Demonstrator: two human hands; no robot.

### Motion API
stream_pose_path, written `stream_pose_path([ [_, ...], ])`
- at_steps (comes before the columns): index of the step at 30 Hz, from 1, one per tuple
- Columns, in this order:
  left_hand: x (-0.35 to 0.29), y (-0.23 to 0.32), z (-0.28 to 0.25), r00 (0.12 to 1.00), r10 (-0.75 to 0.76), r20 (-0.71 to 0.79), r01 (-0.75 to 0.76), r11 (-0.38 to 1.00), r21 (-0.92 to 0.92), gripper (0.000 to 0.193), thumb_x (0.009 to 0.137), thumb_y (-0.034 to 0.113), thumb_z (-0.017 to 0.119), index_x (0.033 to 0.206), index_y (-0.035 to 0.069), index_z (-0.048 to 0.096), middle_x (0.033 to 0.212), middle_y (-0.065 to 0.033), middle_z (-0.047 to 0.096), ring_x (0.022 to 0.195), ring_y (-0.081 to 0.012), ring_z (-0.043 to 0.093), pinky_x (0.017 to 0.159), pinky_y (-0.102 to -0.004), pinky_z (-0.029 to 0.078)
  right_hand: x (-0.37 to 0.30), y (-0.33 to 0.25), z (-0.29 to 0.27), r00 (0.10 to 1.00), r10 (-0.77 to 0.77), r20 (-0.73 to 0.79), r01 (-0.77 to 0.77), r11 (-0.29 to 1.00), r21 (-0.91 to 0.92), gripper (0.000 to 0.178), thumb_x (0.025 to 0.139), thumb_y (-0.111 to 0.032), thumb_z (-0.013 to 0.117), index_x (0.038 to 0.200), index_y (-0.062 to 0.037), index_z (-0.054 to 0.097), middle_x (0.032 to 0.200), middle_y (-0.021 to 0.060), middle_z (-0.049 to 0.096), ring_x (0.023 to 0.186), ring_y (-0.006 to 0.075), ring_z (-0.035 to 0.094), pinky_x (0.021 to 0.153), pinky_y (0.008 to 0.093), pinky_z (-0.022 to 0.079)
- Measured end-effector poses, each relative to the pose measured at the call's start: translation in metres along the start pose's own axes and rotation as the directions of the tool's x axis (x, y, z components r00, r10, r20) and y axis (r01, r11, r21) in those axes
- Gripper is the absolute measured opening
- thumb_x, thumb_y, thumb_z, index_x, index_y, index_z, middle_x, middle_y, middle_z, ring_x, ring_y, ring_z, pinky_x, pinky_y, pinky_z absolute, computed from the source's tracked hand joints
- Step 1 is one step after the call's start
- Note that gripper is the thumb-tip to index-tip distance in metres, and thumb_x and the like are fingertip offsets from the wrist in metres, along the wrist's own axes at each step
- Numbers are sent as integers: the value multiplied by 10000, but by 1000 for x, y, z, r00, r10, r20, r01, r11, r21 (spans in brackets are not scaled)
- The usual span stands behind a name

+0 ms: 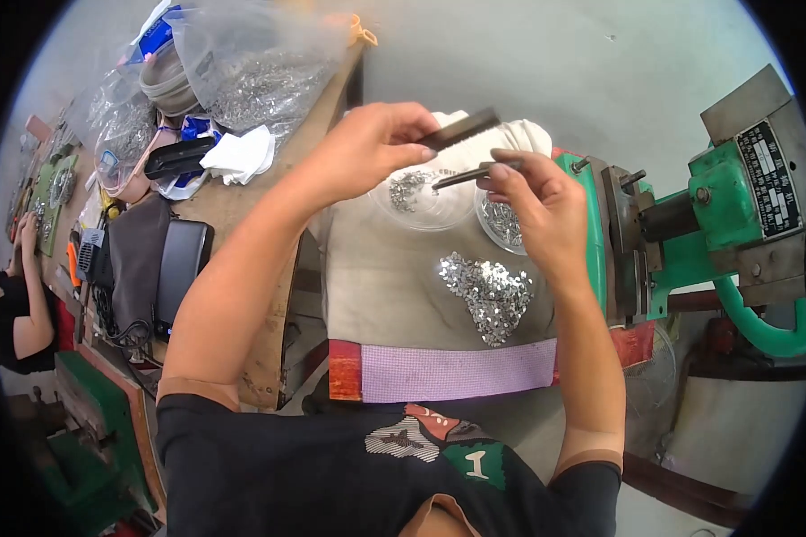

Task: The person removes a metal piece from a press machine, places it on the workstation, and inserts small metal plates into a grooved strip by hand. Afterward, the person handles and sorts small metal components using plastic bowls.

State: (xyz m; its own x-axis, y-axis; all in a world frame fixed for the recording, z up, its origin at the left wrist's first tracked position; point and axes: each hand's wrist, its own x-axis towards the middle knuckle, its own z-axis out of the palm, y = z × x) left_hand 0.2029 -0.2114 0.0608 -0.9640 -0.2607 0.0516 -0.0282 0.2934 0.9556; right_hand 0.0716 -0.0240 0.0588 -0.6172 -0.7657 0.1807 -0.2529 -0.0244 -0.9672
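Observation:
My left hand (381,148) is closed around one end of a dark flat strip with a notched, comb-like edge (464,130). Tweezers (468,175) are pinched in my right hand (542,201), their points turned left. A tiny bright piece (435,189) shows at the tips; whether it is gripped I cannot tell. Both hands are raised over a clear round dish (434,220) holding small silvery metal pieces (407,190). Partly behind my right hand sits a second round dish (501,228) of such pieces. Nearer me, a heap of shiny small flakes (488,300) lies on the grey cloth (376,295).
A green machine (716,201) stands close on the right. On the wooden bench (264,313) at left are plastic bags of metal parts (269,85), white tissues (242,154) and a black flat device (184,268). A purple mat (457,371) lines the front edge. Another person's arm (34,295) is far left.

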Motion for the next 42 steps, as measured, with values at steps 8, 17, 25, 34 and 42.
stream_pose_path([
  [8, -62, 1, 35, 930, -166, 327, 304, 847, -436, 193, 1006, 134, 518, 1148, 8, 554, 987, -67, 658, 825, -108, 621, 761, -265, 521, -117, 21, -59, 967, 165, -195, -113, 961, 254, 146, 946, -101, 624, 968, 43, 617, 864, 92, 653, 749, 211, 704, 682, 322, 612],
  [17, -106, -25, 120, 603, -390, 696, 626, 772, -109, 300, 1032, 191, 462, 1202, -47, 529, 908, -67, 672, 695, -116, 584, 646, -265, 492, -210, 73, -94, 775, 349, -527, -361, 929, 84, 115, 926, -82, 675, 991, -26, 598, 752, 18, 628, 560, 84, 589, 532, 213, 476],
  [25, -134, -15, 128, 862, -442, 249, 463, 886, -30, 235, 909, 118, 657, 1101, 7, 579, 823, -127, 658, 696, -226, 644, 628, -351, 509, -214, 81, -95, 835, 84, -543, -369, 818, -442, 297, 791, 4, 778, 1065, 8, 663, 930, 25, 570, 688, 55, 493, 592, 191, 404],
  [34, -147, -22, 152, 995, -73, -70, 92, 941, 325, 230, 791, 90, 749, 996, 48, 654, 956, -93, 576, 731, -241, 624, 611, -355, 493, -208, 57, -64, 933, -122, -340, -120, 783, -611, 200, 688, 1, 830, 865, -51, 751, 930, 65, 551, 743, 149, 550, 594, 260, 438],
  [42, -144, -22, 162, 996, 59, -66, -28, 917, 398, 282, 688, 82, 800, 941, 61, 676, 892, -78, 599, 713, -250, 580, 605, -357, 465, -178, 49, -57, 985, -145, 92, 164, 651, -741, 248, 632, -80, 838, 864, -112, 756, 836, 23, 570, 751, 217, 540, 614, 340, 418],
])
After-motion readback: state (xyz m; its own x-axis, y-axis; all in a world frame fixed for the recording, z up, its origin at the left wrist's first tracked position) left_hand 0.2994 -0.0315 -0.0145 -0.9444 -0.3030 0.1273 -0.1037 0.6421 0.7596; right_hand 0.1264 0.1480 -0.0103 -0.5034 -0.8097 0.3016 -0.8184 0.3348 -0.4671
